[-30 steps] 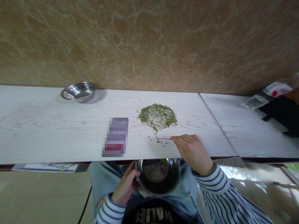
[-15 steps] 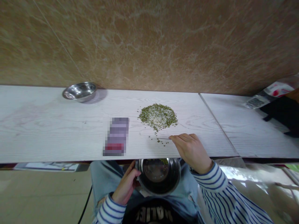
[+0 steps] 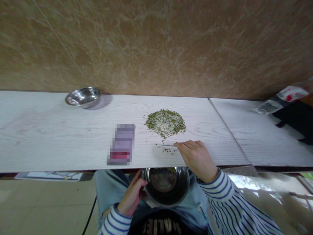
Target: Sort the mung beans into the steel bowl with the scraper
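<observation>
My right hand [image 3: 195, 158] is closed, palm down, over the front of the table, pinching a thin, straight piece [image 3: 168, 145] seen nearly edge-on; its kind I cannot make out. Close to it, several loose green beans [image 3: 168, 150] lie in a short, uneven row. Behind them spreads a pile of green beans mixed with white grains [image 3: 165, 123]. Below the table's front edge, my left hand [image 3: 132, 194] grips the left rim of a steel bowl [image 3: 168, 195] over my lap. Some green beans [image 3: 172, 170] show inside that bowl, near its far side.
A second steel bowl [image 3: 84, 97] stands at the back left by the marbled wall [image 3: 156, 49]. Left of the pile lies a blurred-out, phone-shaped object [image 3: 121, 143]. A plastic packet [image 3: 278, 99] and a black item [image 3: 297, 119] lie at the far right, past the table seam.
My right hand has shifted slightly left with the thin piece. The loose beans before it now lie more in a row. My left hand and the bowl have stayed put.
</observation>
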`<action>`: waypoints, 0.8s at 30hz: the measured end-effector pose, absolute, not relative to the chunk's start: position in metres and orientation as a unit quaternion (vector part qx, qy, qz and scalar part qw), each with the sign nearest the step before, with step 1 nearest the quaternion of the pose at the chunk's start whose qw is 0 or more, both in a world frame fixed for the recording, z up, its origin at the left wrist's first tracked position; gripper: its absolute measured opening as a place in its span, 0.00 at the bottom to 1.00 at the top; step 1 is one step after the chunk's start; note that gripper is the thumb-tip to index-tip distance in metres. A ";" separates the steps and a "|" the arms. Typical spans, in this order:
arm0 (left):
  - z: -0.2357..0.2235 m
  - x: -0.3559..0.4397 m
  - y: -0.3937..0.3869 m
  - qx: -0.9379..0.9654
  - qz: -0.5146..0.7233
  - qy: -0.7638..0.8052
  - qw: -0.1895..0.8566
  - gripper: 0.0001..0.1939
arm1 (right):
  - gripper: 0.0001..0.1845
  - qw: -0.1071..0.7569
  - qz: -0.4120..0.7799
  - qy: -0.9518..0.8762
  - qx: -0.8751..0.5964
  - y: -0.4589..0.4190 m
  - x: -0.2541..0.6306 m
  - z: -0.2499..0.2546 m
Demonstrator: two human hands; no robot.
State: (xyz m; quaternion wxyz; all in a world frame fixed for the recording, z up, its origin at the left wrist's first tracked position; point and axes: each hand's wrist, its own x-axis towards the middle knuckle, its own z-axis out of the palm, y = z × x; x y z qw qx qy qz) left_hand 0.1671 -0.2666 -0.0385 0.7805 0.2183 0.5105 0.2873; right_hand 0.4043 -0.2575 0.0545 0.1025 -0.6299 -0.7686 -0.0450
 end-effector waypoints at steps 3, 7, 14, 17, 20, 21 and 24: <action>-0.040 0.166 -0.267 0.219 0.288 0.507 0.782 0.28 | 0.13 0.091 -0.054 -0.759 -0.642 -0.256 0.403 0.055; -0.039 0.167 -0.266 0.208 0.294 0.510 0.781 0.28 | 0.13 0.083 -0.063 -0.739 -0.666 -0.254 0.407 0.057; -0.039 0.165 -0.265 0.204 0.295 0.510 0.782 0.26 | 0.14 0.086 -0.077 -0.726 -0.678 -0.246 0.412 0.058; -0.040 0.165 -0.265 0.204 0.294 0.518 0.777 0.27 | 0.14 0.079 -0.079 -0.721 -0.684 -0.242 0.409 0.058; -0.040 0.165 -0.266 0.207 0.296 0.518 0.775 0.27 | 0.14 0.075 -0.073 -0.726 -0.679 -0.241 0.405 0.057; -0.040 0.165 -0.266 0.206 0.298 0.517 0.775 0.27 | 0.14 0.078 -0.069 -0.731 -0.675 -0.242 0.405 0.057; -0.041 0.165 -0.267 0.202 0.304 0.514 0.776 0.28 | 0.14 0.087 -0.060 -0.744 -0.660 -0.246 0.405 0.058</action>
